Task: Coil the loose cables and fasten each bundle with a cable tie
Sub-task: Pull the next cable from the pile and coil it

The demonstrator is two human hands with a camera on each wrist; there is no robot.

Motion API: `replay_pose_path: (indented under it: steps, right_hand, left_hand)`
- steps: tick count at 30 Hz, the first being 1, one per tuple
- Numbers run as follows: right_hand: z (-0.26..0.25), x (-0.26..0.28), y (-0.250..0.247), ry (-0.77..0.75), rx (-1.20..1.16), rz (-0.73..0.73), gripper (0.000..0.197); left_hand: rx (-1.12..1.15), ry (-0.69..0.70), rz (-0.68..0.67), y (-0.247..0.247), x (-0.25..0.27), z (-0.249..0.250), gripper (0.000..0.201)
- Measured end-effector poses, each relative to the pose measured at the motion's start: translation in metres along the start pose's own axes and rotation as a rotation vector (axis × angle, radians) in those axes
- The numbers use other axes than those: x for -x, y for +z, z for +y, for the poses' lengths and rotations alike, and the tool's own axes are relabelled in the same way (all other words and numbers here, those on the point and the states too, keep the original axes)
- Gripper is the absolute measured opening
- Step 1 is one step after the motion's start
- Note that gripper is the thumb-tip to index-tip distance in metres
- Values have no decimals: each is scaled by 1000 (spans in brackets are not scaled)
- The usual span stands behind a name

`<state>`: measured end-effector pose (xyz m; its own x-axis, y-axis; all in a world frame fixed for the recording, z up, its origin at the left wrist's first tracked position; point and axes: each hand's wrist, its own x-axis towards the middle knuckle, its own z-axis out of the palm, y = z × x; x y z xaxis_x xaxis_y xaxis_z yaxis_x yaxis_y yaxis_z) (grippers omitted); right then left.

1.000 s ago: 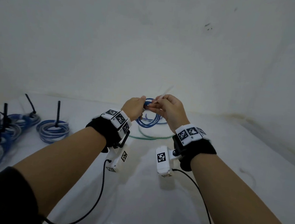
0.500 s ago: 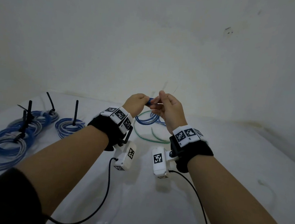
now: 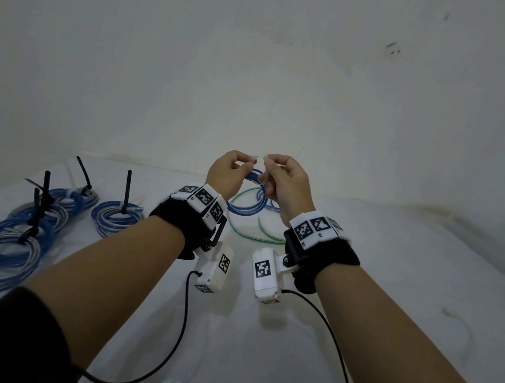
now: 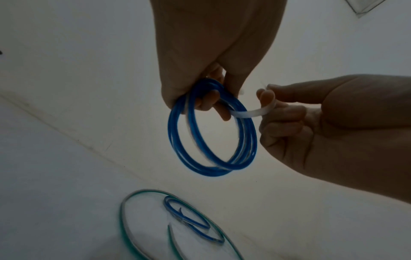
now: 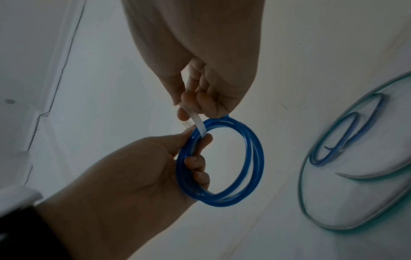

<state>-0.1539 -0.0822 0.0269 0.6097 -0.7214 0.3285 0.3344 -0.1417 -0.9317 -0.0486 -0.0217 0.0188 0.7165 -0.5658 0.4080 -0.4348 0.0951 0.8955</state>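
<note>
Both hands hold a small blue cable coil [image 3: 254, 175] up above the white table [image 3: 391, 264]. My left hand [image 3: 228, 174] grips the top of the coil [image 4: 212, 172], fingers curled through the ring, and pinches one white end of the cable tie [image 3: 253, 158]. My right hand [image 3: 288, 182] pinches the other end of the cable tie [image 4: 251, 113]. The strap passes through the coil [image 5: 259, 158] and bends toward the right fingers. In the right wrist view the tie [image 5: 198, 123] runs from the right hand [image 5: 200, 52] down to the left hand [image 5: 133, 167].
A loose green cable [image 3: 241, 233] and a loose blue cable [image 3: 252, 211] lie on the table under the hands. Several blue-and-clear coils [image 3: 117, 216] fastened with black ties lie at the left. A white tie [image 3: 463, 329] lies at the right. A wall stands behind.
Both hands have lifted the blue coil higher off the table. The tie's tail no longer sticks up from the right hand; its two ends now sit apart between the hands.
</note>
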Motion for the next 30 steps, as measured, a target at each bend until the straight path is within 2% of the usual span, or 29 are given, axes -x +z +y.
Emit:
replay_pose_path:
  steps: [5,7,9,18,30]
  right_hand:
    - [3,0,3,97,3,28,18]
    - [5,1,3,123,-10,44,21]
    - [7,1,3,128,-20,48,21]
    - [11,2,5,130,-19,33,16]
    - [11,2,7,155,-52,26,14]
  left_hand:
    - [-27,34,36,1,2,-5,5]
    - [-10,34,52,1,2,-6,12]
    - [-25,49,53,1,2,-6,18]
    - [-143,131,16,-1,2,-9,5]
    - [-187,161,11,-4,3,-10,7]
